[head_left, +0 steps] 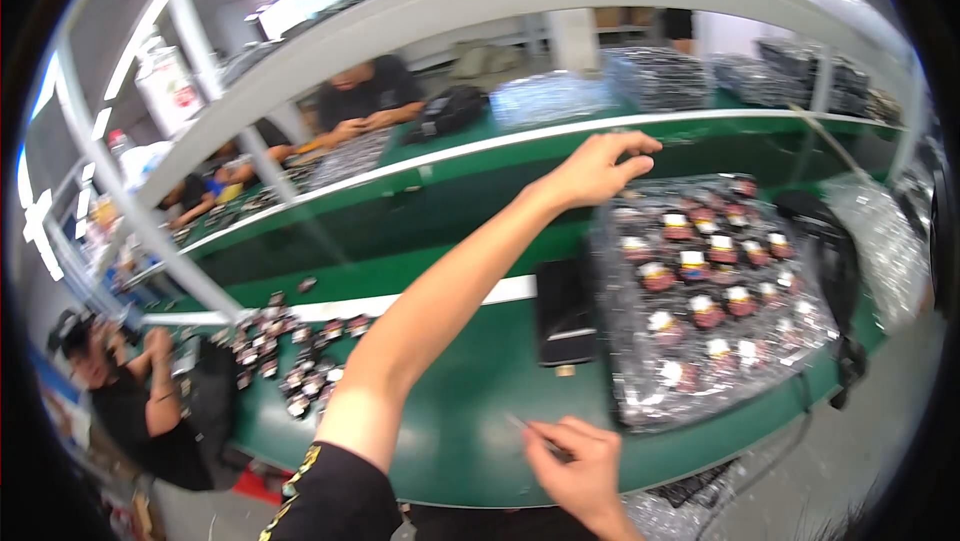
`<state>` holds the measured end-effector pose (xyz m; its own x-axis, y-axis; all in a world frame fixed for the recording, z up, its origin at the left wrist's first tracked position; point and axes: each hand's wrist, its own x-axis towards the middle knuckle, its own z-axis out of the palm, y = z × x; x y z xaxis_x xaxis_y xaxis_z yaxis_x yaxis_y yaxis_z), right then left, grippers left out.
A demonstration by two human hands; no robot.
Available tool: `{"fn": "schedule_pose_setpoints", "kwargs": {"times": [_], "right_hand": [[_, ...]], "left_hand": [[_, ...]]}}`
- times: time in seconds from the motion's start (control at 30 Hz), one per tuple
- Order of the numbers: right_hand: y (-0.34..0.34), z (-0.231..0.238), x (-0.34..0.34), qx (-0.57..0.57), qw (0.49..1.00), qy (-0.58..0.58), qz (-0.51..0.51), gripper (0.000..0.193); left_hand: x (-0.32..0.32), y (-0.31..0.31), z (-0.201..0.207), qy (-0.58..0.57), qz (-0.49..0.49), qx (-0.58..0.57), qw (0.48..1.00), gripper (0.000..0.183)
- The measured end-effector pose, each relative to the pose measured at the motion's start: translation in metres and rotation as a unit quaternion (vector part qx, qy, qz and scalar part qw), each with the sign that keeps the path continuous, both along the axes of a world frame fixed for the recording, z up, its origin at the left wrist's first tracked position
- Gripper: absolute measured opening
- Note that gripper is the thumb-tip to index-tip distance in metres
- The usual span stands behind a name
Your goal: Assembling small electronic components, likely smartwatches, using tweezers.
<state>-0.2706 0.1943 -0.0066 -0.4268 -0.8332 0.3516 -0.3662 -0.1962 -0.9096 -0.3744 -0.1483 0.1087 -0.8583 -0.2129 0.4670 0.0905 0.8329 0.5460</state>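
My left arm stretches far across the green bench, and my left hand point(600, 171) hovers by the far left corner of a clear plastic tray point(625, 381). Its thumb and fingers are apart, with nothing visible between them. Rows of small round parts point(692, 263) with white tops and dark red and black sides sit in the tray. Near the bench's front edge, my right hand point(580, 466) is closed on a thin, pointed tool point(516, 422), mostly hidden by the fingers; its kind cannot be made out. A flat black phone-like slab point(564, 313) lies left of the tray.
Loose small parts point(300, 366) are heaped on the bench at left, beside a seated co-worker point(150, 401). A black bag point(825, 241) and bubble wrap point(880, 251) lie right of the tray. Beyond the raised rail point(440, 156) stand stacked plastic trays point(655, 81); another person works there.
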Motion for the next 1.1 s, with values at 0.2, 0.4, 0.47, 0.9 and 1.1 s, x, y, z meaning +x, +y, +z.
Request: {"fn": "schedule_pose_setpoints", "kwargs": {"times": [0.2, 0.4, 0.47, 0.9, 1.1], "right_hand": [[-0.004, 0.003, 0.004, -0.022, 1.0, -0.014, 0.002, 0.014], [-0.011, 0.008, 0.013, -0.01, 0.998, -0.005, 0.056, 0.013], [-0.002, 0.024, 0.005, 0.03, 0.998, 0.029, 0.045, 0.015], [-0.009, -0.051, -0.026, 0.261, 0.951, -0.146, 0.077, 0.014], [-0.011, 0.017, 0.006, 0.102, 0.988, 0.111, 0.045, 0.015]], "left_hand": [[0.22, -0.076, -0.066, -0.118, 0.234, -0.108, 0.959, 0.04], [0.474, -0.099, -0.092, -0.357, 0.6, -0.162, 0.697, 0.045], [0.486, -0.094, -0.102, -0.356, 0.598, -0.121, 0.708, 0.044], [0.55, -0.088, -0.117, -0.18, 0.532, -0.143, 0.815, 0.023], [0.592, -0.092, -0.123, -0.25, 0.628, -0.193, 0.711, 0.038]]}}
